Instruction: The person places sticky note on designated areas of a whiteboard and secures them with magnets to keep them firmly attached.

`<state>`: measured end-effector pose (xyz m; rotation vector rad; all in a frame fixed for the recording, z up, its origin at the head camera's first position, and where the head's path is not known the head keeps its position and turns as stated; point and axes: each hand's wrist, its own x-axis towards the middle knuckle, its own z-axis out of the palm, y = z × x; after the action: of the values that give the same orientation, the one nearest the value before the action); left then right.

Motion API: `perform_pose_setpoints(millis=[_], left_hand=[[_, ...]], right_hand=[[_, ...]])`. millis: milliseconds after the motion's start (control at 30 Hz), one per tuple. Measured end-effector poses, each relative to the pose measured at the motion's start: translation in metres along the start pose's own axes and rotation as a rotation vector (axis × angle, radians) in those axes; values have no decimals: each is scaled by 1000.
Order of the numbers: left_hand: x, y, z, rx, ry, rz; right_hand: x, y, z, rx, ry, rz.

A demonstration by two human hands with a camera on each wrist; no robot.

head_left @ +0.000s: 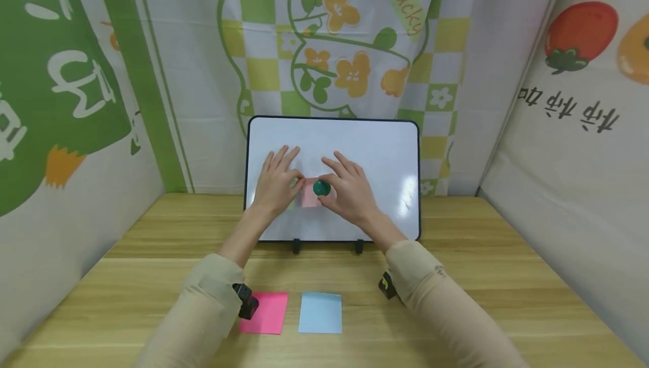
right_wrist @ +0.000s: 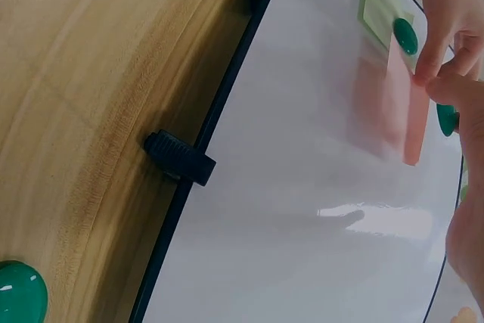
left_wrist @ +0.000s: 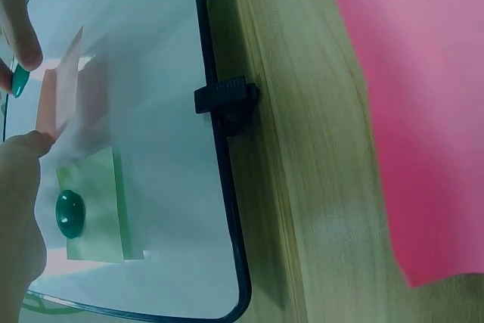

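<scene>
The left hand (head_left: 275,187) pinches the upper edge of a pale pink note (head_left: 310,198) before the whiteboard (head_left: 375,148); at the note's three o'clock, the right hand (head_left: 351,190) pinches a green magnet (head_left: 321,188) between finger and thumb. At its nine o'clock, a second magnet (left_wrist: 70,214) sits on a green note (left_wrist: 102,225). On the worktop (head_left: 456,311), a bright pink note (head_left: 271,314) lies at seven, a blue note (head_left: 320,314) at six.

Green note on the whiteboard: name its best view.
Left wrist, because the green note shows largest and nearly whole. Right wrist shows it smaller, slanted; in the head view, the left hand mostly hides it.
</scene>
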<state>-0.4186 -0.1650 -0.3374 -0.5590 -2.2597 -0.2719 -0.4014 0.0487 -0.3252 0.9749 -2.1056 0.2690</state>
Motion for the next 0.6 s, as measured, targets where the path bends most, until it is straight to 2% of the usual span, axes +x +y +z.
perform_pose_setpoints(millis=[600], left_hand=[[1,-1,4,21,-8,-2]], right_hand=[[10,6,13,-43,-74,71]])
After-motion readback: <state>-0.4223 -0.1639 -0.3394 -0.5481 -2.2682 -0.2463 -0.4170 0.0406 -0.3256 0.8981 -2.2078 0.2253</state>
